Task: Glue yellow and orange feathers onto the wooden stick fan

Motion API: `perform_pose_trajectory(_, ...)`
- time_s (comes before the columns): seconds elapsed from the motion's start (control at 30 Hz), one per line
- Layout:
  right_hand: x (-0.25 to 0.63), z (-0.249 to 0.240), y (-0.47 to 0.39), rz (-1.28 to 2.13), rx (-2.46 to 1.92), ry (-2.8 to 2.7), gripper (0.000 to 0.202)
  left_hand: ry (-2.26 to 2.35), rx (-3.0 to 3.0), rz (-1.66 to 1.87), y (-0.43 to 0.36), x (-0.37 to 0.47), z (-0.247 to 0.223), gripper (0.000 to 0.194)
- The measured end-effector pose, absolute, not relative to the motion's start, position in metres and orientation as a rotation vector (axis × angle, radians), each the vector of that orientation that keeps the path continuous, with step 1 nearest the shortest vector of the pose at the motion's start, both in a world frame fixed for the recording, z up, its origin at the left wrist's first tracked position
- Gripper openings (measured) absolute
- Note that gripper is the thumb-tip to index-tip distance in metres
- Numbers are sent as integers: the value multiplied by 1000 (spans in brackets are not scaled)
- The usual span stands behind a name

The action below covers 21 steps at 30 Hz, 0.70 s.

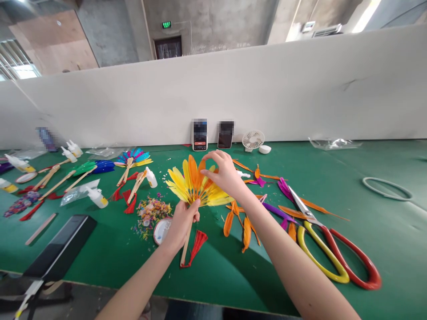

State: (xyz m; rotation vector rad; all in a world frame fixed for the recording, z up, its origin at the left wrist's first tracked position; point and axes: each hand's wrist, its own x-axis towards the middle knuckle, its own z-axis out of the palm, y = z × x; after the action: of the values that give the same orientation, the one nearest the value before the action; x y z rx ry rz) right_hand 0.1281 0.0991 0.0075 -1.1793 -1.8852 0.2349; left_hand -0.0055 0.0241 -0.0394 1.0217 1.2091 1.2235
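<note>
A fan of yellow and orange feathers [180, 183] is spread above the green table, its wooden handle pointing down with a red tassel [199, 244] at the end. My left hand [183, 220] is closed around the top of the handle, where the feather stems meet. At the upper edge of the fan, my right hand [222, 171] pinches an orange feather near its tip, thumb and forefinger curled round it. Loose orange feathers [247, 231] lie to the right, beneath and beside my right forearm. A round white lid [162, 231] rests just left of my left hand.
Large scissors [328, 249] with yellow and red handles lie at right. Colourful scraps [151, 215], glue bottles [97, 197] and other feather fans [131, 160] are on the left. A black box [62, 246] sits near the front edge. Phones [200, 135] and a small fan [253, 140] stand behind.
</note>
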Motion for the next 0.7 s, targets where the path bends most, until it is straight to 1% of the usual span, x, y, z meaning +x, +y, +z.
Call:
perform_pose_trajectory(0.3,126,15,93,276,-1097,-1891,8,1231,1046,1213,22,-5,-38,40)
perform_pose_trajectory(0.37,127,17,92,309,-1109,-1889,13,1234,1033,1218,22,-5,-38,41)
perform_pose_trajectory(0.47,129,18,91,349,-1161,-1838,27,1229,1030,1231,23,-5,-39,42)
perform_pose_trajectory(0.5,129,18,92,352,-1177,-1824,27,1228,1035,1231,23,-5,-39,41)
perform_pose_trajectory(0.63,130,19,93,354,-1230,-1826,9,1228,1045,1227,24,-6,-40,41)
perform_pose_trajectory(0.7,129,21,92,378,-1256,-1821,5,1226,1035,1229,23,-6,-39,42)
